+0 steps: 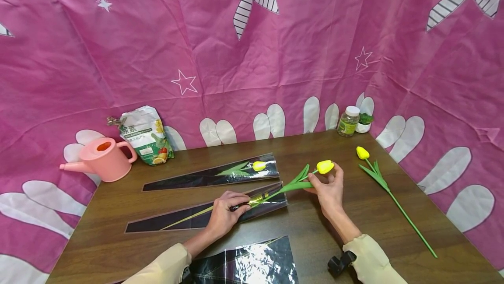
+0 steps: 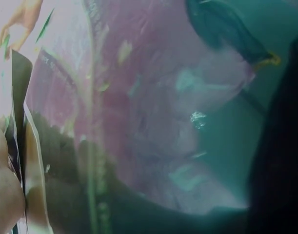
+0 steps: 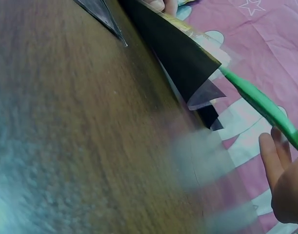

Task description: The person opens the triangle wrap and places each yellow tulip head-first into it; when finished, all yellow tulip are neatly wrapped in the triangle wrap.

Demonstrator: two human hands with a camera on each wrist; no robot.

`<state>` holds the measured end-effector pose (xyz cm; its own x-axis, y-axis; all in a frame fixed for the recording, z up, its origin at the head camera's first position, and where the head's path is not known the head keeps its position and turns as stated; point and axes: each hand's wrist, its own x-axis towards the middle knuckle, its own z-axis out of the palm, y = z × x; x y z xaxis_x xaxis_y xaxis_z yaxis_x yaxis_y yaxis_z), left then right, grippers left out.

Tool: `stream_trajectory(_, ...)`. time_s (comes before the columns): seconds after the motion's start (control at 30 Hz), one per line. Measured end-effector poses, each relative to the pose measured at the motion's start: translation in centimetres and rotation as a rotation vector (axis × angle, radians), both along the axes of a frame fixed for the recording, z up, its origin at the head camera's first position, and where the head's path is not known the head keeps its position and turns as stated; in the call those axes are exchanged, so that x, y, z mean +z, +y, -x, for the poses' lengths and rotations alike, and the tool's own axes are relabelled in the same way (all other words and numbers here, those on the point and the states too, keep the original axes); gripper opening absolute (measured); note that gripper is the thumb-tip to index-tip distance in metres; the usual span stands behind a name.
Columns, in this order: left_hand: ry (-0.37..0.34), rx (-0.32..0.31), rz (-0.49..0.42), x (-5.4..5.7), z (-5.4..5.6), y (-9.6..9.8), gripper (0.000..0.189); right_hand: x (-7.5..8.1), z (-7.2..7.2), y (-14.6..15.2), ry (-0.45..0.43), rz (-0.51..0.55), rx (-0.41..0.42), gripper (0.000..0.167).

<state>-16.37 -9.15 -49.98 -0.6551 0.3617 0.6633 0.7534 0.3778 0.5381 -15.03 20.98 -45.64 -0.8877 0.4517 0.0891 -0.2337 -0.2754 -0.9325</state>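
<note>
A yellow tulip (image 1: 325,166) with green leaves points its stem down into the mouth of a long black flower sleeve (image 1: 189,219). My right hand (image 1: 330,191) pinches it just below the bloom. With finger and thumb, my left hand (image 1: 228,210) holds the sleeve near its wide end, where a gold-printed band shows. In the right wrist view the sleeve (image 3: 183,58) is raised off the table, and the green leaf (image 3: 258,100) runs from its opening to my right hand (image 3: 290,180). Blurred clear film fills most of the left wrist view.
Behind lies another sleeve (image 1: 177,182) with a tulip (image 1: 259,166) inside. A loose tulip (image 1: 399,205) lies at right. More shiny sleeves (image 1: 252,262) lie in front. A pink watering can (image 1: 106,161), a printed bag (image 1: 146,137), a jar (image 1: 348,122) and a small potted plant (image 1: 364,124) stand along the back.
</note>
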Motion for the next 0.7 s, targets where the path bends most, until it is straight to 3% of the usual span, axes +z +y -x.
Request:
stream_trajectory(0.27, -0.003, 0.005, 0.003, 0.1, 0.0, -0.1, 0.024, -0.1, -0.4, 0.2, -0.008, -0.039, 0.036, 0.037)
stream_trajectory(0.7, -0.004, 0.002, 0.01, 0.4, -0.1, -0.1, 0.023, -1.1, -1.0, 1.1, -0.037, -0.062, 0.026, 0.02)
